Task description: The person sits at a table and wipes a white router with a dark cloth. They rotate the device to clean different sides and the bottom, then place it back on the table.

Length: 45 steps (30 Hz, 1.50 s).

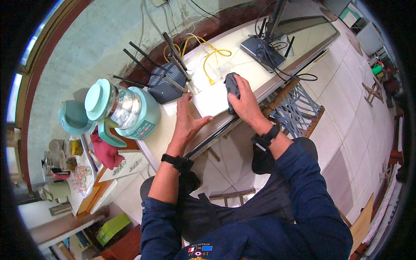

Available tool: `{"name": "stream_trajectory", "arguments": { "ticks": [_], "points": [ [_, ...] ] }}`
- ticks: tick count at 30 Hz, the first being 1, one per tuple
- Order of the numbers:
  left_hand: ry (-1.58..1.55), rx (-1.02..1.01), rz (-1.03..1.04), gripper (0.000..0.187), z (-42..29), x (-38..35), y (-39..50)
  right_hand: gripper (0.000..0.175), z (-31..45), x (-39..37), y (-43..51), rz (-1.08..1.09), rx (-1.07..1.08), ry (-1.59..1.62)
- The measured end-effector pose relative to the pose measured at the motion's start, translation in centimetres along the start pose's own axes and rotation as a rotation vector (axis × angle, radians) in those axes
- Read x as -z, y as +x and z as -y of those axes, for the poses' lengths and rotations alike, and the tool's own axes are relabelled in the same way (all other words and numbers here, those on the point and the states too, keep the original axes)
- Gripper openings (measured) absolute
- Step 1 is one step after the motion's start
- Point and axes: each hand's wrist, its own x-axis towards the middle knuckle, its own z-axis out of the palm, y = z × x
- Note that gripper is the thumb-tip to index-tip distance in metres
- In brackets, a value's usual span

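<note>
A white rectangular box or panel point(213, 99) lies on the long pale table point(252, 73), between my two hands. My right hand point(242, 99) grips a bunched dark grey cloth point(232, 87) at the right end of the white object. My left hand point(188, 122) is at its left end, thumb and fingers spread apart, with nothing held; whether the fingertips touch the object cannot be told. Close beyond the left hand stands a black router with several antennas point(167, 81). The plug of a yellow network cable point(212, 81) rests just behind the white object.
A mint-green electric kettle with a glass jug point(130, 107) stands at the table's left end. A second black router point(261, 53) with tangled black cables sits farther right. A red cloth point(105, 151) and a tray of glasses point(89, 169) are at left. A strap-woven stool point(295, 110) stands beside the table.
</note>
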Motion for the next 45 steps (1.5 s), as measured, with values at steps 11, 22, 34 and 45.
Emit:
{"name": "stream_trajectory", "arguments": {
  "ticks": [11,22,34,45],
  "points": [
    [0.044,-0.061,-0.032,0.110,1.1,-0.9,-0.8,0.058,1.4,-1.0,-1.3,0.003,0.259,-0.300],
    [0.025,-0.169,-0.090,0.092,3.3,-2.5,-0.6,0.050,7.0,-4.8,-4.1,0.141,0.440,-0.126],
    [0.161,-0.139,-0.195,0.090,1.6,-2.6,-0.8,0.051,5.1,-4.2,-3.8,0.155,0.408,-0.228],
    [0.220,-0.117,-0.161,0.094,0.7,-2.4,-1.2,0.042,3.6,-3.6,-1.8,-0.159,0.174,-0.422]
  ]
}}
